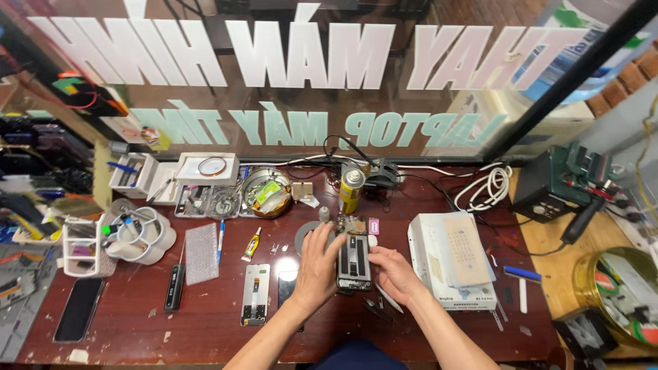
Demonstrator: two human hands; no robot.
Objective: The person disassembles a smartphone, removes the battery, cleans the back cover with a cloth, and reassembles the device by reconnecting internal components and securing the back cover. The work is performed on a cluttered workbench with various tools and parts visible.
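Note:
An opened smartphone (354, 255) with its back cover off lies upright in the middle of the dark red workbench (205, 322). My left hand (317, 270) rests along the phone's left edge, fingers spread and touching it. My right hand (394, 272) grips the phone's lower right side. Black tweezers (378, 310) lie on the bench just under my right hand. A removed phone back panel (255, 293) and a dark phone (287, 285) lie left of my left hand.
A yellow spray can (351, 189) stands behind the phone. A white box with a stencil sheet (456, 259) sits to the right. On the left are a white tool caddy (140, 236), a glue tube (251, 244), a black phone (79, 308), parts trays (205, 183). A glass pane rises behind.

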